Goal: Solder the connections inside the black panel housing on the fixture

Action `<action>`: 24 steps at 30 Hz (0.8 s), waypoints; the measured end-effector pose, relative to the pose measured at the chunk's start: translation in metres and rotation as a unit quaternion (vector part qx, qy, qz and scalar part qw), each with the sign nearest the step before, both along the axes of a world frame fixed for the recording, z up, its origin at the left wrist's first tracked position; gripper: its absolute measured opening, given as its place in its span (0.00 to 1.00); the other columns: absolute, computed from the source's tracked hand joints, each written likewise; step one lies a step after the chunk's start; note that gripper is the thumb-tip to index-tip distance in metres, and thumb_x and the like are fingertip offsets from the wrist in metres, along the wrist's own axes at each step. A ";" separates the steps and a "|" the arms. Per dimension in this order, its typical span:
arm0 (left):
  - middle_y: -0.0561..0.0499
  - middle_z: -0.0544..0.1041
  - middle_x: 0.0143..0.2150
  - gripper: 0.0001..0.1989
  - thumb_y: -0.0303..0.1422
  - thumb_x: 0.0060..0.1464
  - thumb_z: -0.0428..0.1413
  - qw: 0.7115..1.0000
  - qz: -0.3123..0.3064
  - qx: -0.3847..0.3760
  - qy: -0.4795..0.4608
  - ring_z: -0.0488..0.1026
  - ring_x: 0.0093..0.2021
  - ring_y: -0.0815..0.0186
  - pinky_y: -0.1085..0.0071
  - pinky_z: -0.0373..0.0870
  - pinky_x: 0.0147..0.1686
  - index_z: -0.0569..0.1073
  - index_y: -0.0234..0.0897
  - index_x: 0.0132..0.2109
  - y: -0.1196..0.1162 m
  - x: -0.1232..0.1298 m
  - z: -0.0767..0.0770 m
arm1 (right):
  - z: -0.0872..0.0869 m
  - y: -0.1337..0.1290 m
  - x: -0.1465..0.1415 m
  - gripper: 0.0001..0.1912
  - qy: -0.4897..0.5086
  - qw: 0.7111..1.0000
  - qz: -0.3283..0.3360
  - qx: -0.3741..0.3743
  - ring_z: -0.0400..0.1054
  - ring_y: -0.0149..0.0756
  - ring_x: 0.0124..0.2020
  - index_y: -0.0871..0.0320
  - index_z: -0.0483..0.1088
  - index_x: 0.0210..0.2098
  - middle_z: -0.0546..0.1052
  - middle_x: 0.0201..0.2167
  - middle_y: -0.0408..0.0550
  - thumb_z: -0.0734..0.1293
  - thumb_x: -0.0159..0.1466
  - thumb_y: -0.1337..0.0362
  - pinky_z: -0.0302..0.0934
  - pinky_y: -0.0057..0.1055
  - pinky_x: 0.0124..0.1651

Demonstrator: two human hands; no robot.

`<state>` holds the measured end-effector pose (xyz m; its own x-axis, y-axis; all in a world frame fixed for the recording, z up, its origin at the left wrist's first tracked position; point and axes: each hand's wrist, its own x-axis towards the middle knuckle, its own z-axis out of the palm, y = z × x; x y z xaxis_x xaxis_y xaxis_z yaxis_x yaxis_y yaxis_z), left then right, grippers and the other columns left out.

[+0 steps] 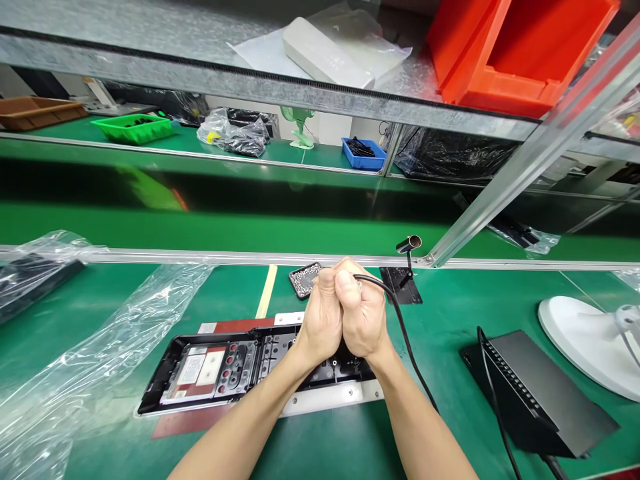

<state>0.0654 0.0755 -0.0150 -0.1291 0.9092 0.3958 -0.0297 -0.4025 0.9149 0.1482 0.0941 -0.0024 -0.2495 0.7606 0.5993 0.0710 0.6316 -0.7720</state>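
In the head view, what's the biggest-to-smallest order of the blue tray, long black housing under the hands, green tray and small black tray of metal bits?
1. Long black housing, even partly covered
2. Green tray
3. Blue tray and small black tray: too alike to rank

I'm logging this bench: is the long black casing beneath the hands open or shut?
Open: the black casing lies with its ribbed inside facing up. The left hand and right hand hide part of it.

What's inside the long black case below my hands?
Toward its left end, the case shows a white label and round holes. Your left hand and right hand cover some of its right part; what's beneath them can't be seen.
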 end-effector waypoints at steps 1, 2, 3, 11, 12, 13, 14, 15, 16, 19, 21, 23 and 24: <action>0.50 0.64 0.30 0.29 0.55 0.68 0.36 1.000 -0.005 0.000 -0.007 0.62 0.30 0.69 0.71 0.66 0.33 0.65 0.36 0.34 0.000 -0.001 -0.002 | 0.001 0.000 0.000 0.17 0.014 1.000 0.014 0.002 0.68 0.30 0.38 0.61 0.68 0.32 0.73 0.34 0.47 0.56 0.74 0.61 0.63 0.30 0.41; 0.49 0.66 0.32 0.28 0.53 0.68 0.37 1.000 -0.013 0.000 -0.011 0.64 0.32 0.69 0.72 0.66 0.34 0.66 0.36 0.35 -0.001 -0.002 -0.004 | 0.003 -0.001 0.000 0.15 0.029 0.999 0.028 0.006 0.70 0.30 0.42 0.60 0.72 0.38 0.76 0.40 0.47 0.57 0.74 0.62 0.64 0.30 0.44; 0.48 0.68 0.33 0.27 0.52 0.69 0.37 1.000 -0.020 -0.001 -0.012 0.66 0.34 0.68 0.72 0.67 0.36 0.67 0.35 0.36 -0.001 -0.002 -0.005 | 0.004 -0.001 0.000 0.14 0.040 0.998 0.040 0.011 0.71 0.30 0.45 0.58 0.73 0.43 0.77 0.45 0.47 0.57 0.74 0.63 0.64 0.29 0.46; 0.44 0.74 0.42 0.33 0.50 0.70 0.30 0.999 -0.019 0.014 0.034 0.71 0.45 0.66 0.68 0.69 0.50 0.72 0.33 0.41 -0.001 -0.007 0.007 | 0.007 -0.005 0.002 0.18 0.021 0.998 0.049 -0.034 0.71 0.35 0.48 0.52 0.77 0.49 0.77 0.48 0.48 0.56 0.75 0.58 0.64 0.36 0.49; 0.44 0.75 0.43 0.33 0.51 0.70 0.31 0.999 -0.024 -0.006 0.033 0.72 0.46 0.65 0.68 0.69 0.51 0.73 0.33 0.42 -0.001 -0.008 0.009 | 0.009 -0.006 0.003 0.19 0.012 0.998 0.044 -0.035 0.70 0.36 0.50 0.52 0.77 0.50 0.76 0.49 0.48 0.56 0.75 0.58 0.64 0.37 0.51; 0.44 0.75 0.43 0.34 0.53 0.69 0.32 0.999 -0.033 -0.027 0.027 0.72 0.48 0.64 0.68 0.70 0.51 0.74 0.33 0.43 -0.001 -0.009 0.009 | 0.010 -0.006 0.004 0.19 0.003 0.999 0.038 -0.034 0.69 0.36 0.52 0.51 0.77 0.51 0.75 0.51 0.49 0.56 0.75 0.58 0.63 0.38 0.54; 0.43 0.76 0.44 0.34 0.54 0.68 0.34 0.998 -0.045 -0.045 0.015 0.73 0.49 0.63 0.67 0.71 0.51 0.74 0.33 0.45 -0.001 -0.010 0.010 | 0.012 -0.006 0.006 0.19 -0.006 0.999 0.031 -0.030 0.68 0.37 0.54 0.51 0.77 0.52 0.74 0.53 0.49 0.56 0.75 0.58 0.62 0.39 0.57; 0.43 0.76 0.44 0.34 0.56 0.68 0.35 0.997 -0.059 -0.058 -0.003 0.73 0.49 0.62 0.67 0.71 0.50 0.74 0.33 0.47 -0.001 -0.011 0.010 | 0.013 -0.006 0.007 0.19 -0.013 0.999 0.024 -0.023 0.66 0.37 0.56 0.51 0.77 0.53 0.73 0.55 0.50 0.56 0.74 0.58 0.61 0.40 0.60; 0.43 0.77 0.44 0.34 0.56 0.67 0.36 0.995 -0.069 -0.067 -0.022 0.73 0.50 0.61 0.66 0.72 0.50 0.75 0.33 0.48 -0.001 -0.011 0.011 | 0.014 -0.006 0.008 0.19 -0.017 1.000 0.017 -0.018 0.65 0.37 0.58 0.51 0.77 0.53 0.71 0.57 0.50 0.56 0.74 0.59 0.60 0.40 0.62; 0.43 0.77 0.46 0.35 0.57 0.67 0.34 0.995 -0.051 -0.061 -0.056 0.73 0.53 0.59 0.64 0.71 0.53 0.75 0.34 0.47 -0.002 -0.011 0.015 | 0.016 -0.005 0.009 0.19 -0.020 1.000 -0.003 -0.001 0.62 0.37 0.61 0.49 0.76 0.54 0.67 0.61 0.48 0.57 0.74 0.60 0.59 0.40 0.64; 0.43 0.77 0.45 0.36 0.57 0.67 0.33 0.998 -0.015 -0.048 -0.045 0.73 0.52 0.59 0.63 0.70 0.55 0.75 0.34 0.44 -0.003 -0.008 0.018 | 0.015 -0.005 0.009 0.18 -0.024 1.000 -0.010 0.008 0.62 0.37 0.62 0.48 0.76 0.54 0.66 0.62 0.47 0.57 0.74 0.60 0.58 0.41 0.64; 0.43 0.77 0.44 0.35 0.56 0.67 0.33 0.999 0.014 -0.038 -0.020 0.74 0.50 0.60 0.63 0.71 0.54 0.74 0.34 0.41 -0.003 -0.005 0.020 | 0.015 -0.005 0.008 0.18 -0.029 1.000 -0.005 0.007 0.61 0.37 0.62 0.48 0.76 0.54 0.66 0.62 0.46 0.57 0.74 0.60 0.57 0.42 0.65; 0.43 0.77 0.44 0.35 0.56 0.68 0.33 0.999 0.025 -0.035 -0.005 0.75 0.49 0.61 0.64 0.71 0.54 0.74 0.35 0.41 -0.004 -0.004 0.020 | 0.015 -0.006 0.008 0.18 -0.029 1.000 0.002 0.004 0.62 0.38 0.62 0.49 0.76 0.53 0.67 0.61 0.46 0.56 0.74 0.60 0.57 0.42 0.65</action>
